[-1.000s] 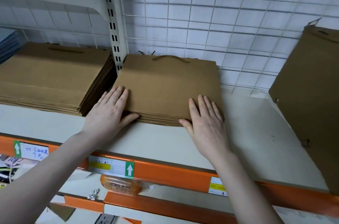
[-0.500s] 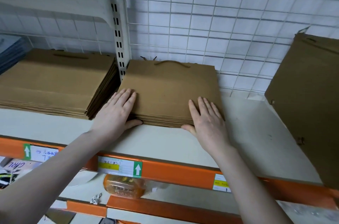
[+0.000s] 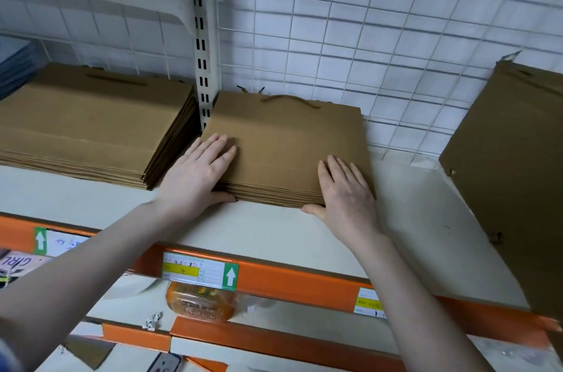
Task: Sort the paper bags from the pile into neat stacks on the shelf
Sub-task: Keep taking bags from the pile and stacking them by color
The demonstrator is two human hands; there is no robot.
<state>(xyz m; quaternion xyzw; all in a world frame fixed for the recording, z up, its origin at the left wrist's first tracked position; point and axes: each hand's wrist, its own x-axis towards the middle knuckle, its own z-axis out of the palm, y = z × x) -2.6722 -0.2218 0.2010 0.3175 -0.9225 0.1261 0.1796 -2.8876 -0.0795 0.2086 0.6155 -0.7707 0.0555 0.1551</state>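
Bags, head view: middle stack (image 3: 289, 146) of flat brown paper bags lies on shelf (image 3: 274, 231), far edge near wire grid (image 3: 396, 21), cord handle (image 3: 289, 98) on the top bag at the far side. I see my left hand (image 3: 198, 176) flat on the stack's near-left corner, fingers straight on the top bag, thumb along the stack's near edge down by the shelf; hand is relaxed, not grasping. My right hand (image 3: 344, 191) lies flat on the near-right corner, fingers straight and spread on top, thumb tip at the near edge; also not gripping. Bigger left stack (image 3: 91, 127) sits just left of the middle one, upright post (image 3: 204, 36) between them at the far side. Right bags (image 3: 518, 173) lean tilted at the right edge of the shelf, well apart from the middle stack. Orange beam (image 3: 289, 283) runs along the shelf's near edge with label (image 3: 199, 271) showing a green arrow, second label (image 3: 370, 303) further right. Below the beam, orange packet (image 3: 201, 304) on a lower level. Blue items (image 3: 15, 66) far left, partly cut off.
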